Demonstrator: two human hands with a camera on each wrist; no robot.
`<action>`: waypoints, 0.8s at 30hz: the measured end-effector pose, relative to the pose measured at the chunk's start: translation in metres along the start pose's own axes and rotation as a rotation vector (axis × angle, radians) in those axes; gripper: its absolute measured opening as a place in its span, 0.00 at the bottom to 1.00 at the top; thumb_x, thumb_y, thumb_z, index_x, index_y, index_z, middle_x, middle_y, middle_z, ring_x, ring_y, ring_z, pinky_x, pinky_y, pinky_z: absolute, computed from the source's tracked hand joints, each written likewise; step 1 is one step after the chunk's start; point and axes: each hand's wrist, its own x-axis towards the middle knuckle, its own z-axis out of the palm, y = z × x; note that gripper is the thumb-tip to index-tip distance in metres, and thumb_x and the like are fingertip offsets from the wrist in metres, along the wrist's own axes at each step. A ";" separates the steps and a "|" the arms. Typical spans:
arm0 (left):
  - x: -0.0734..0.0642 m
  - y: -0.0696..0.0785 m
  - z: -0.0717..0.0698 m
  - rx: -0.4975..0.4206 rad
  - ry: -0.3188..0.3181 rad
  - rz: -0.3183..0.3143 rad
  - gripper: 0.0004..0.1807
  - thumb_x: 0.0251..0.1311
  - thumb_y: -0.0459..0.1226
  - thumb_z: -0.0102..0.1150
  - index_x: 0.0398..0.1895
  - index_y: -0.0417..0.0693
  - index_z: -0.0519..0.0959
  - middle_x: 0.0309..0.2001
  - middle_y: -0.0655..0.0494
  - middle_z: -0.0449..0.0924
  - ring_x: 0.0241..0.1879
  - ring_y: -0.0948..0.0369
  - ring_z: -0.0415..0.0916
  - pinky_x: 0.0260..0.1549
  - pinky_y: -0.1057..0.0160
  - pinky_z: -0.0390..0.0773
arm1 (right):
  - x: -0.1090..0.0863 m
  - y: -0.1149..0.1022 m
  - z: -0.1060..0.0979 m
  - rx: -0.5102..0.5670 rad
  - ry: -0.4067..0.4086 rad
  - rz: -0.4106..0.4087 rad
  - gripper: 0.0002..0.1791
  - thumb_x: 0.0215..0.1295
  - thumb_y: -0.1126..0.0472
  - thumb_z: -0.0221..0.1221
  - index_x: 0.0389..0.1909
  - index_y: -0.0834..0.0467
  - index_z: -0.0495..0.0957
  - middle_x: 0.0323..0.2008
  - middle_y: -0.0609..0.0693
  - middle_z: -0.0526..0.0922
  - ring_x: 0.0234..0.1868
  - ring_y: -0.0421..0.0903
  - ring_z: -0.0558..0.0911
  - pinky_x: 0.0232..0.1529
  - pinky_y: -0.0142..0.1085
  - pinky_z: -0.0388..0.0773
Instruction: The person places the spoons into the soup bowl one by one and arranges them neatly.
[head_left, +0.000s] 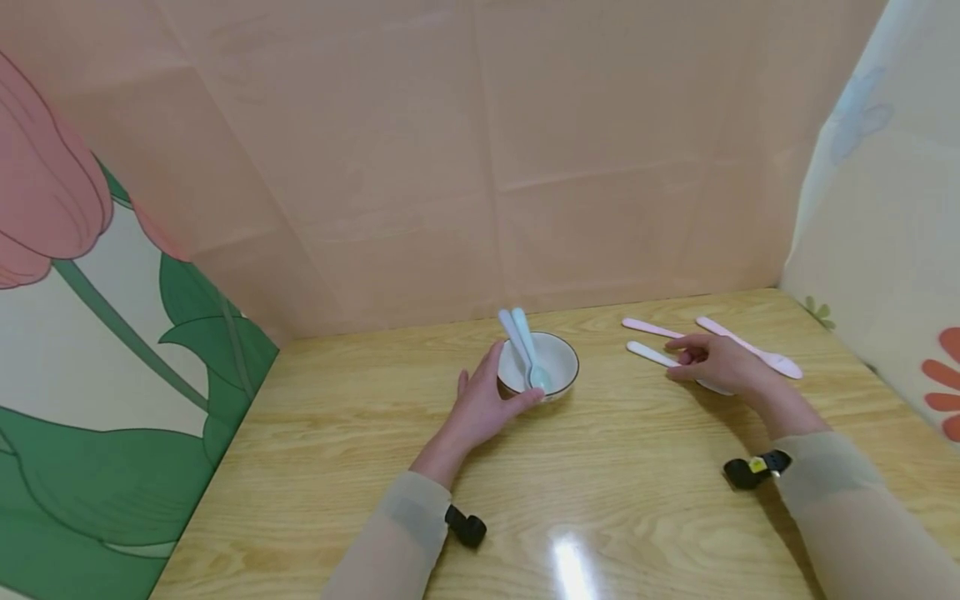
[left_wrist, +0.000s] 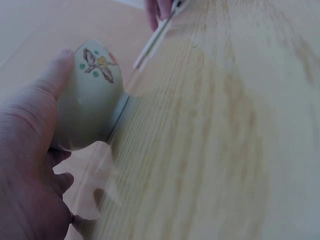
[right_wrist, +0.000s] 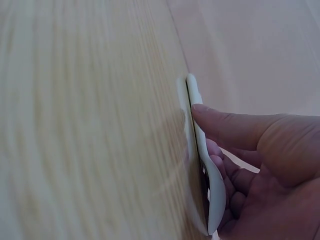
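My left hand [head_left: 480, 408] grips the side of a small white bowl [head_left: 562, 360], thumb near its front rim and fingers round the left side. A flower pattern marks the bowl's outer wall in the left wrist view. Two spoons lean in the bowl, a light blue spoon [head_left: 524, 333] and a pale lilac spoon [head_left: 512, 331], handles toward the back. To the right, my right hand [head_left: 723, 364] pinches a white spoon [right_wrist: 216, 195] lying at the table surface, thumb against its handle and fingers on the far side. The hand partly covers this spoon in the head view.
Behind the right hand lie two pink spoons, one [head_left: 651, 327] partly hidden by the fingers and another [head_left: 780, 364] further right. The wooden table [head_left: 600, 467] ends at a peach backdrop [head_left: 390, 208]. Flower-printed panels [head_left: 120, 483] stand at both sides.
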 end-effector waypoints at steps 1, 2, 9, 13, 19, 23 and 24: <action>0.000 0.000 0.000 -0.001 0.000 -0.001 0.60 0.68 0.67 0.69 0.92 0.57 0.50 0.86 0.54 0.59 0.85 0.54 0.54 0.82 0.32 0.35 | 0.000 0.000 0.000 0.000 -0.001 -0.002 0.30 0.73 0.59 0.75 0.66 0.73 0.79 0.42 0.54 0.84 0.40 0.43 0.77 0.38 0.32 0.73; 0.000 0.000 0.000 -0.001 -0.001 -0.001 0.60 0.68 0.67 0.69 0.92 0.57 0.50 0.86 0.54 0.59 0.85 0.54 0.54 0.82 0.32 0.35 | 0.000 0.000 0.000 0.001 -0.002 -0.003 0.30 0.73 0.59 0.74 0.66 0.73 0.79 0.42 0.54 0.83 0.40 0.43 0.77 0.38 0.32 0.72; 0.002 -0.002 0.001 -0.009 -0.004 0.001 0.59 0.68 0.67 0.70 0.92 0.59 0.49 0.86 0.55 0.59 0.85 0.54 0.54 0.82 0.32 0.34 | 0.000 0.000 -0.001 -0.028 -0.005 -0.012 0.27 0.73 0.61 0.74 0.64 0.72 0.81 0.40 0.52 0.83 0.39 0.43 0.76 0.38 0.32 0.72; 0.002 -0.003 0.001 -0.010 -0.003 0.006 0.59 0.67 0.67 0.70 0.91 0.60 0.50 0.86 0.56 0.60 0.85 0.55 0.55 0.82 0.33 0.34 | -0.001 -0.003 -0.001 -0.019 -0.005 -0.023 0.26 0.72 0.63 0.74 0.63 0.74 0.81 0.39 0.52 0.83 0.38 0.42 0.76 0.38 0.31 0.72; 0.002 -0.004 0.002 -0.009 0.000 0.005 0.59 0.66 0.68 0.70 0.91 0.60 0.50 0.85 0.56 0.61 0.85 0.55 0.56 0.82 0.32 0.34 | -0.003 -0.009 -0.002 -0.043 -0.004 -0.005 0.25 0.72 0.62 0.74 0.61 0.74 0.82 0.40 0.53 0.83 0.39 0.45 0.76 0.38 0.32 0.72; 0.002 -0.003 0.001 -0.009 -0.001 0.004 0.60 0.66 0.68 0.70 0.91 0.60 0.50 0.85 0.55 0.61 0.85 0.54 0.56 0.82 0.32 0.34 | -0.003 -0.010 -0.003 -0.080 -0.002 0.008 0.25 0.72 0.59 0.74 0.61 0.72 0.83 0.40 0.52 0.84 0.40 0.47 0.77 0.39 0.34 0.72; 0.002 -0.003 0.001 -0.009 -0.003 0.002 0.60 0.66 0.68 0.71 0.92 0.59 0.50 0.86 0.55 0.61 0.85 0.54 0.56 0.82 0.32 0.34 | -0.003 -0.010 -0.003 -0.087 0.002 0.006 0.25 0.72 0.59 0.75 0.61 0.72 0.83 0.40 0.52 0.84 0.40 0.47 0.77 0.39 0.34 0.72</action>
